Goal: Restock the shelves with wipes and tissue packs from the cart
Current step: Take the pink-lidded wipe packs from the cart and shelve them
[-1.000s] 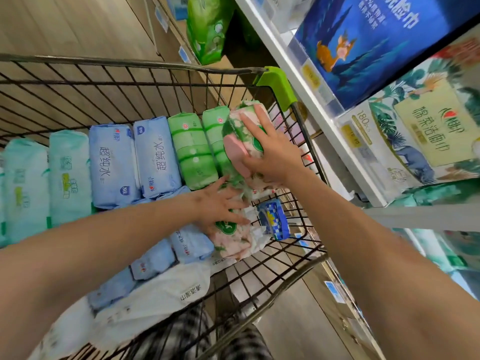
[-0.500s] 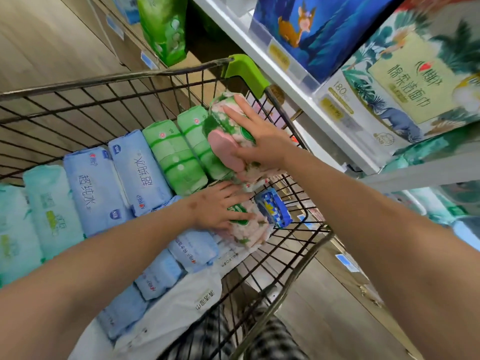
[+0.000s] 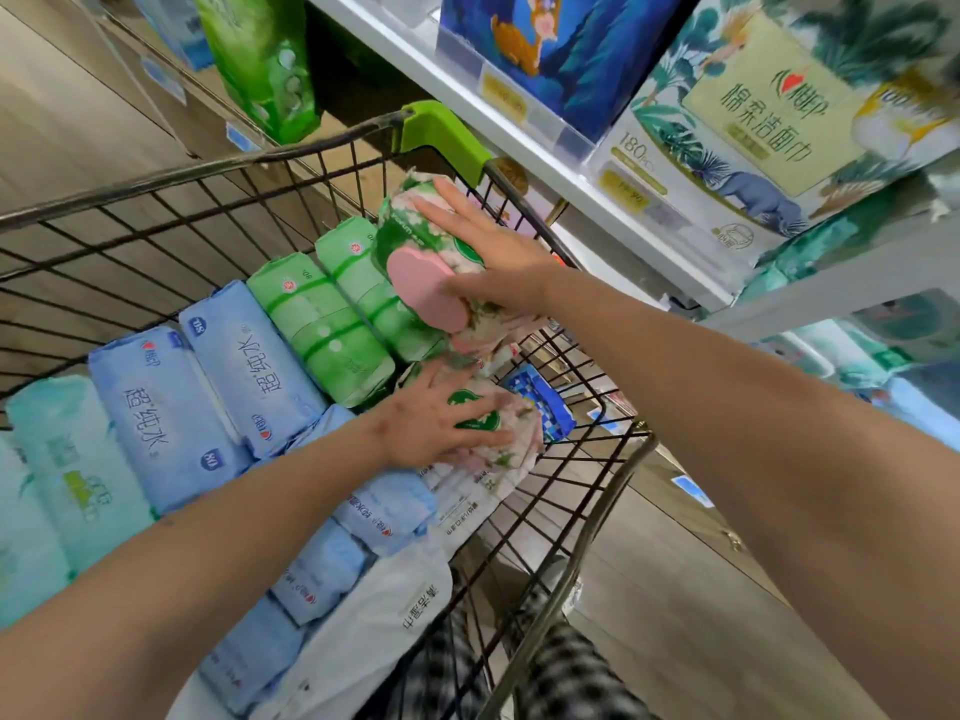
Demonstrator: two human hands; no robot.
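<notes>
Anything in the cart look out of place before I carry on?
Nothing damaged or spilled. The nearer blue packs and white pack lie slumped at angles, unlike the upright back row, and a checkered pack lies alone beside the cart's wire side.

Two floral wipes packs [image 3: 413,228], two green packs [image 3: 322,324], one cart [image 3: 208,168].
</notes>
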